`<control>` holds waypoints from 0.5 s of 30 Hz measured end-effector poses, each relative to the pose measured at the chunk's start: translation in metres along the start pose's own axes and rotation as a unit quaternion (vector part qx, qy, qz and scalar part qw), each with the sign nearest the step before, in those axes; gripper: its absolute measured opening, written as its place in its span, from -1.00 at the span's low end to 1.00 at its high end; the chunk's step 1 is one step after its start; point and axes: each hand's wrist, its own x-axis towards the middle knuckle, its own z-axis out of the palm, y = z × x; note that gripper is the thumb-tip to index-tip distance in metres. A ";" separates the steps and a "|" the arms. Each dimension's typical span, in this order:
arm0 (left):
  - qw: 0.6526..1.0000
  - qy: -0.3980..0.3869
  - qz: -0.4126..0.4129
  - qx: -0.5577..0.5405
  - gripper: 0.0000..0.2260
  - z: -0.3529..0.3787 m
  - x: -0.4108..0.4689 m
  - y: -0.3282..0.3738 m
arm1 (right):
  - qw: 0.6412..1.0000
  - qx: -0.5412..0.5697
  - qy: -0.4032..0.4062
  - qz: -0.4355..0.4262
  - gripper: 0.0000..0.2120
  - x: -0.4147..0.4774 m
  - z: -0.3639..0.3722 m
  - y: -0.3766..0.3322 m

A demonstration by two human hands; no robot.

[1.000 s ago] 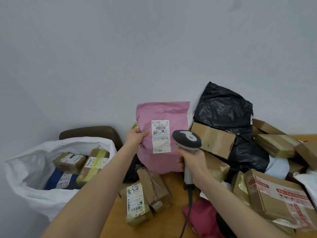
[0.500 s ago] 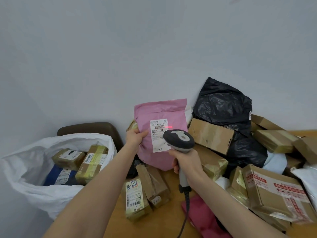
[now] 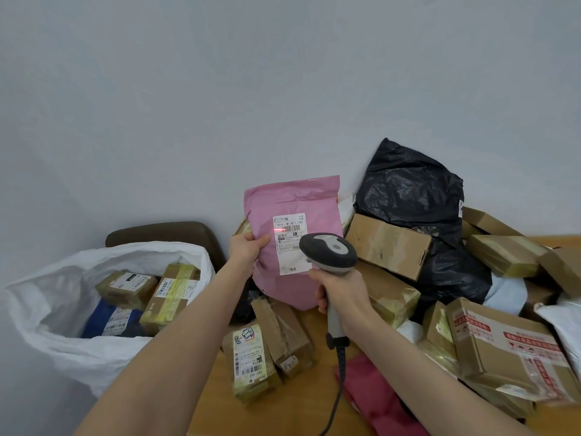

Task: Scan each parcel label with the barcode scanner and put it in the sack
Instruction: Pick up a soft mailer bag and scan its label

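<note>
The pink mailer is held upright in the air above the far left part of the worktop, its label facing the camera. The left grip, a bare hand, pinches the mailer's left edge, with the thumb on the front just beside the label. The right grip is curled round the handle of the scanner, whose head sits in front of the label's lower right corner. A red line lies on the left end of the barcode.

The sack stands left of the worktop's left edge with its mouth wide open and several boxes and a blue parcel already inside. Between the mailer's left edge and the sack's rim the air is open, crossed only by the left forearm, with a brown chair back behind. Above the mailer there is only bare wall.

To the right the room closes. A black bag and a pile of cartons fill the worktop up to the wall. Below the mailer lie a labelled box and its neighbours, and the cable hangs down beside a magenta bag.

Half a second ago the red line sat just right of the barcode, and a second ago none showed. The left grip holds the same edge as before.
</note>
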 end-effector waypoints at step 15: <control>0.997 0.033 0.068 -0.025 -0.72 -0.083 0.018 0.024 | 0.988 0.149 -0.030 0.037 -0.89 0.000 0.078 -0.022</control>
